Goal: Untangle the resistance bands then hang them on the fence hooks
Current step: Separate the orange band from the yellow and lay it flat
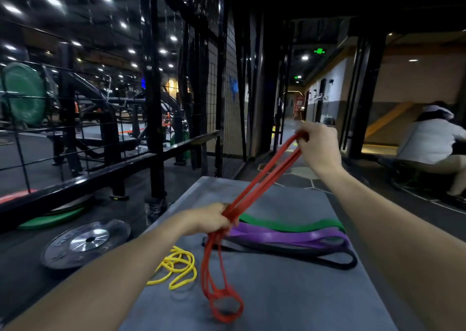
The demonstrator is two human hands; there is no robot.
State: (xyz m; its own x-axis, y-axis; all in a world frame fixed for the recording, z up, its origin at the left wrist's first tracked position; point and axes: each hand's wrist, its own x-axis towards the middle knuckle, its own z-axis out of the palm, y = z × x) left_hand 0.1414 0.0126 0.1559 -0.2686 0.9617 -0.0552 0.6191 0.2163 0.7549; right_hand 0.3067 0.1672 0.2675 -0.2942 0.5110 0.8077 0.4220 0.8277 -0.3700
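Untangling the thin red rubber resistance band (262,179) above the grey padded bench (290,293): right hand (319,145) grips its far end, left hand (214,219) clenches the middle, a knotted tail dangling benchward. Keeping steady tension should expose the crossings.

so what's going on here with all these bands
A person is working on the red resistance band: the right hand holds one end raised, the left hand grips it lower down, and the rest dangles in loops over the grey surface. The green band, purple band and black band lie side by side on it, with the yellow band in a loose heap nearby. None of these five hangs on the fence yet.
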